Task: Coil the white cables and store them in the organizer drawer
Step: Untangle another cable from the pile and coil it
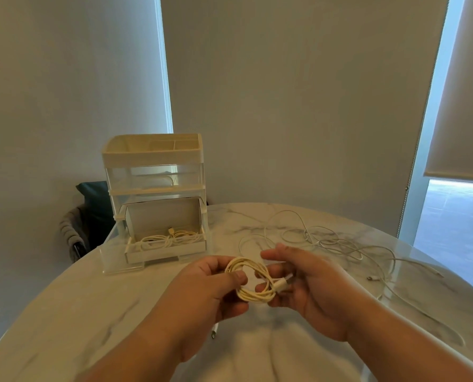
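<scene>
The thin, cream-white coiled cable (pixel 253 279) is held in the air above the near middle of the table, between both hands. The left hand (pixel 210 288) pinches the left side of the loop between thumb and curled fingers. The right hand (pixel 307 288) has its fingers curled round the right side, where the white plug (pixel 282 285) lies against the turns.

Handling, as judged: the cable is light, soft and springy. The turns are likely to spread if released, so grip across all turns at once, and do not bend the cord sharply at the plug.

The white and clear plastic organizer (pixel 152 161) stands at the far left. Its bottom drawer (pixel 166 250) is pulled open toward the person and holds a stored cable (pixel 169 238), already coiled. The thin white loose cables (pixel 326 241) lie tangled at the far right on the white, grey-veined marble table (pixel 64 312), well apart from the drawer.

No brand, label or writing can be read.
</scene>
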The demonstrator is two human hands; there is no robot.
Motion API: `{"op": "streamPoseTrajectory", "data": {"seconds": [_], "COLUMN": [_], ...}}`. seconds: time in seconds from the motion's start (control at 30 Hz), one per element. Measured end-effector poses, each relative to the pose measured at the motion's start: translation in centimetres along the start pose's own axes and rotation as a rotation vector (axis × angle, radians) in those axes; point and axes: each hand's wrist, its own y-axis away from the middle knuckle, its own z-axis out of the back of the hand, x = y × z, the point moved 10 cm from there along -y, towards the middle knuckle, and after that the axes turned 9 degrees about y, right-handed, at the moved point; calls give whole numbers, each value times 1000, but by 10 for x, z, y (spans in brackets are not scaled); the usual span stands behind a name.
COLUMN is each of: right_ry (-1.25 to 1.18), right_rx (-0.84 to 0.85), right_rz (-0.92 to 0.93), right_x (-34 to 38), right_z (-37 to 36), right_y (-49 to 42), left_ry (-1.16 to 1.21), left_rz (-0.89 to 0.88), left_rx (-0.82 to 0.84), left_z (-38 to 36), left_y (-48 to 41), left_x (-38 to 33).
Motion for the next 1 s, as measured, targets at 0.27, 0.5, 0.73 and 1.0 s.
{"op": "streamPoseTrajectory", "data": {"seconds": [0.27, 0.5, 0.73, 1.0], "right_ry": [-50, 98, 183, 336], "right_rx": [-33, -113, -182, -212], "right_rz": [46, 63, 109, 219], "right_x": [0, -2, -2, 8], "right_z": [0, 2, 6, 7], "right_y": [0, 0, -1, 2], "left_ry": [93, -84, -116, -115], "left_rz": [-20, -12, -24, 3], "left_rx": [-69, 40, -6, -9], "left_z": [6, -6, -4, -5], "left_y": [-3, 2, 1, 0], "left_x": [-4, 1, 1, 6]}}
